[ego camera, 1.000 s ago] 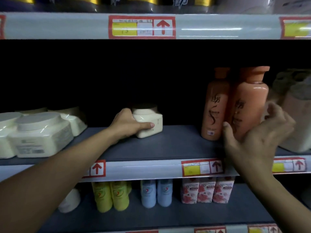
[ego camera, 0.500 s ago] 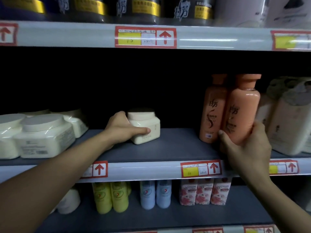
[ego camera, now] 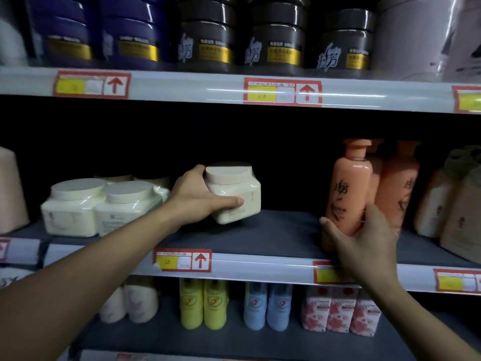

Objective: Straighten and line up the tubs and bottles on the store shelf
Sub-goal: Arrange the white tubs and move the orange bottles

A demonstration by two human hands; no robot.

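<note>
My left hand (ego camera: 200,199) grips a cream tub (ego camera: 236,194) with a round lid, tilted and lifted a little off the middle shelf (ego camera: 260,233). To its left stand two matching cream tubs (ego camera: 104,207) side by side, with more behind them. My right hand (ego camera: 364,246) holds an orange bottle (ego camera: 348,188) near the shelf's front edge, fingers wrapped round its lower part. More orange bottles (ego camera: 398,183) stand just behind and right of it.
Beige bottles (ego camera: 453,209) crowd the right end of the middle shelf. Dark jars (ego camera: 276,43) fill the top shelf. Yellow bottles (ego camera: 203,303), blue bottles (ego camera: 268,306) and floral cartons (ego camera: 338,311) stand on the lower shelf. Bare shelf lies between tub and orange bottle.
My right hand closed round the orange bottle and drew it forward to the shelf's front. My left hand tipped and raised the cream tub slightly. The view shifted upward.
</note>
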